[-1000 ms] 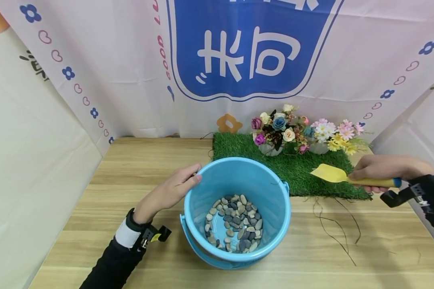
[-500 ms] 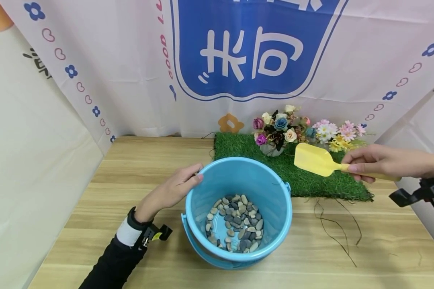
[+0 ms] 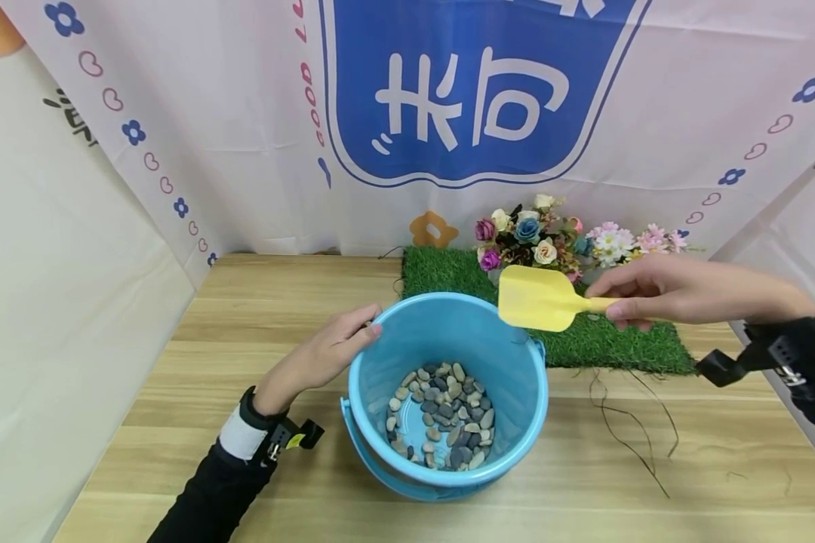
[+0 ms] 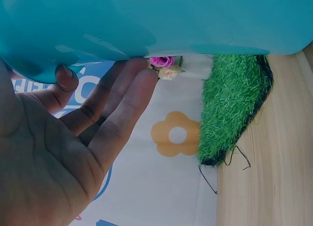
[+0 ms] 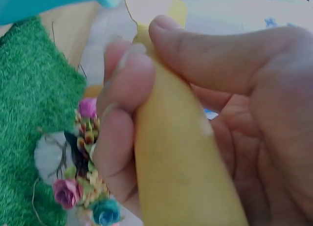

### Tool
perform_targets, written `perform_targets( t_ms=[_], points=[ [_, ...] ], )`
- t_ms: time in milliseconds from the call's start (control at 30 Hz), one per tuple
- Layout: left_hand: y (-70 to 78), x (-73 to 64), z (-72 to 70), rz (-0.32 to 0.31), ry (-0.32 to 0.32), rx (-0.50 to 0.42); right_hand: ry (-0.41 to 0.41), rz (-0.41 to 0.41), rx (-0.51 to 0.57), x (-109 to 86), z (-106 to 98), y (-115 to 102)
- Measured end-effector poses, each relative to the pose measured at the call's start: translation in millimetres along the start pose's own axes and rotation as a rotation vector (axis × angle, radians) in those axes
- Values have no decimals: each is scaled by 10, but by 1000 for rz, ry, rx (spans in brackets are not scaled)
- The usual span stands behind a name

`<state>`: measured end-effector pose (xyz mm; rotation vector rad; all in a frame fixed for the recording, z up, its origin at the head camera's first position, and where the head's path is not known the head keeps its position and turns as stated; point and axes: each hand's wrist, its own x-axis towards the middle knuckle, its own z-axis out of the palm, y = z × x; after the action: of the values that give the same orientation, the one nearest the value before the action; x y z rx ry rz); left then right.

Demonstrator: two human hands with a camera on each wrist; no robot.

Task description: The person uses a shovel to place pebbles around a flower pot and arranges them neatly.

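Observation:
A light blue bucket (image 3: 444, 305) stands upright on the table, with several grey and tan pebbles (image 3: 448, 407) spread over its bottom. My left hand (image 3: 322, 351) grips its rim on the left side, thumb over the edge and fingers along the outer wall, as the left wrist view shows. In my right hand (image 3: 672, 294) is a small yellow garden trowel (image 3: 539, 298), held by its handle (image 5: 176, 152) between thumb and curled fingers. The trowel's blade overlaps the bucket's right back rim in the head view, and no pebbles show on it.
Behind the bucket lies a green artificial turf mat (image 3: 441, 264) bearing a pot of mixed roses (image 3: 526, 234) and a bunch of pink, white and yellow flowers (image 3: 611, 245). Thin dark strands (image 3: 625, 411) trail onto the wooden table (image 3: 244, 324). A printed cloth (image 3: 258, 113) hangs behind.
My right hand has brought the trowel leftward from over the mat's right side to the bucket's rim, its blade turning broad side to view. The left hand and bucket stay put.

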<state>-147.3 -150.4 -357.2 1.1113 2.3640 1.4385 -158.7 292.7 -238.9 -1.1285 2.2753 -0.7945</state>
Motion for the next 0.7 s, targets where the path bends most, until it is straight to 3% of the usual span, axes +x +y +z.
perform_targets(
  t_ms=[200, 400, 700],
  points=[
    [0, -2, 2, 1, 4, -7, -35, -61, -11, 211, 68, -170],
    [-9, 12, 3, 0, -2, -13, -59, -79, -115, 420, 140, -381],
    [-5, 5, -1, 0, -3, -10, -57, 3, -308, 772, 252, -625]
  ],
)
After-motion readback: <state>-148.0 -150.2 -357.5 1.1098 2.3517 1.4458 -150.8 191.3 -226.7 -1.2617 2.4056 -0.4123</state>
